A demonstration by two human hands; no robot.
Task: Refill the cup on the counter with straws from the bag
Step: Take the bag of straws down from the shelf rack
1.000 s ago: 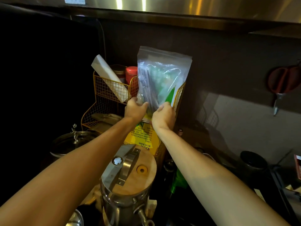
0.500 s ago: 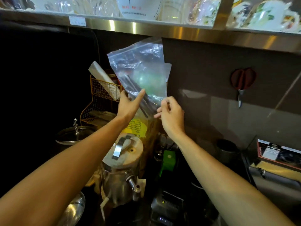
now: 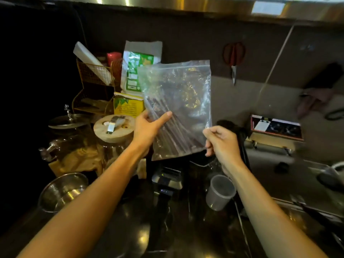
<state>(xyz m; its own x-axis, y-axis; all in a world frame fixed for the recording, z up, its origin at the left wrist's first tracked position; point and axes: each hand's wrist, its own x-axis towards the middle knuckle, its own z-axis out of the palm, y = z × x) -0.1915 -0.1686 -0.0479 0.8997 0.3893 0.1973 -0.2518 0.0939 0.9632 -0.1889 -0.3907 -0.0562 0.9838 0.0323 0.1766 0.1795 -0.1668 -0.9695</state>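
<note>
A clear zip bag [image 3: 186, 94] with several dark straws [image 3: 167, 125] inside hangs in the air above the counter, zip edge up. My left hand [image 3: 147, 129] grips its left side, thumb across the front over the straws. My right hand [image 3: 221, 142] pinches the bag's right edge near the lower corner. Below my right wrist a translucent plastic cup [image 3: 218, 192] stands on the dark counter [image 3: 186, 229], tilted in view; I see no straws in it.
A yellow wire basket [image 3: 93, 75] with a white roll and packets stands at the back left. A wooden-lidded dispenser [image 3: 113, 128], a glass jar and a steel bowl [image 3: 63, 190] crowd the left. A black appliance [image 3: 167, 181] sits below the bag. Scissors [image 3: 233, 58] hang on the wall.
Both hands have lifted the bag out of the basket area and carried it right and toward me, over the counter. The right hand shifted to the bag's right edge.
</note>
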